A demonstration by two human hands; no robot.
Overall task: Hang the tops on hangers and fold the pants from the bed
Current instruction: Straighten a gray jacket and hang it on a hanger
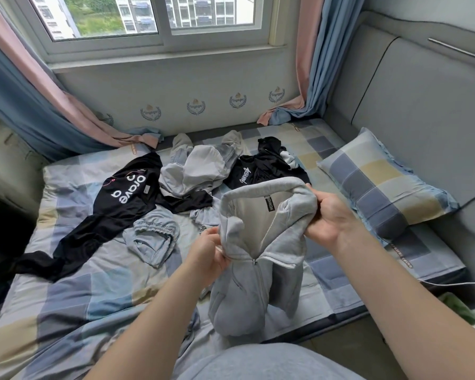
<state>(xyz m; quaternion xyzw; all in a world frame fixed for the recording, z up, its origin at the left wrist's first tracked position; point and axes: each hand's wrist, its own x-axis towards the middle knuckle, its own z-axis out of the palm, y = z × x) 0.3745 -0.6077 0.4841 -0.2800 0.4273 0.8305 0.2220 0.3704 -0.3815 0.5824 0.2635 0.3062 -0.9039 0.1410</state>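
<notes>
Grey zip hoodie [239, 297]: held upright at lower centre of the frame, hem touching the checked bed [93, 283]. Left hand [209, 256]: fingers pinch the front edge beside the zipper. Right hand [332, 215]: fingers curled round the bunched shoulder fabric. Behind, at centre frame, lie a black T-shirt [121, 198], pale blue elastic-waist pants [154, 237], crumpled grey garments [198, 171] and a second black top [261, 168].
</notes>
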